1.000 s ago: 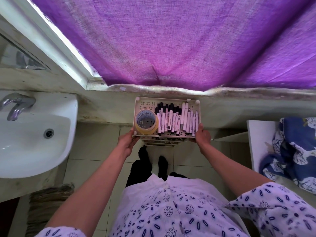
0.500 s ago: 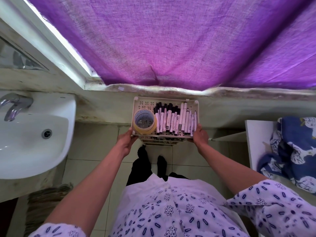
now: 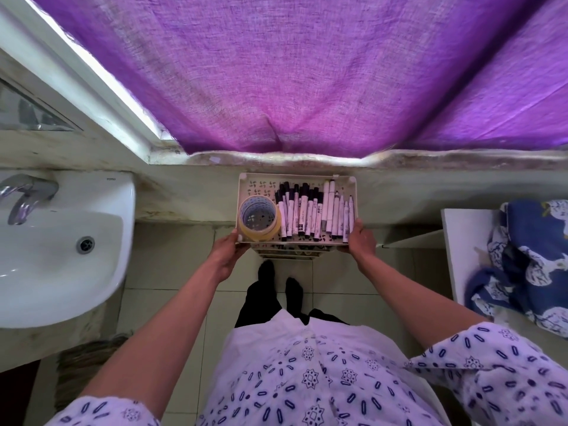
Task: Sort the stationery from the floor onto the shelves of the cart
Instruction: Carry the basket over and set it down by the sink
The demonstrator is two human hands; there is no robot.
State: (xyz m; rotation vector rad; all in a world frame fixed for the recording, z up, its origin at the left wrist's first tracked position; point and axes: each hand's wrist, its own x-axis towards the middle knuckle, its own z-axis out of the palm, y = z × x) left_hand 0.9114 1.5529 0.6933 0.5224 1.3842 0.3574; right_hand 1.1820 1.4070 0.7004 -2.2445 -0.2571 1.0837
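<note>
Fingers (image 3: 238, 241) of left hand (image 3: 226, 256) and right hand (image 3: 361, 239) clamp cart (image 3: 246, 179) near corners, likely steadying it; markers (image 3: 307, 213) and tape roll (image 3: 259, 218) sit on top shelf.

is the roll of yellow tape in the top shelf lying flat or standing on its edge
Lying flat. The yellow tape roll shows its round hole facing up, with the perforated floor of the cream plastic cart shelf visible through it, left of the markers.
</note>
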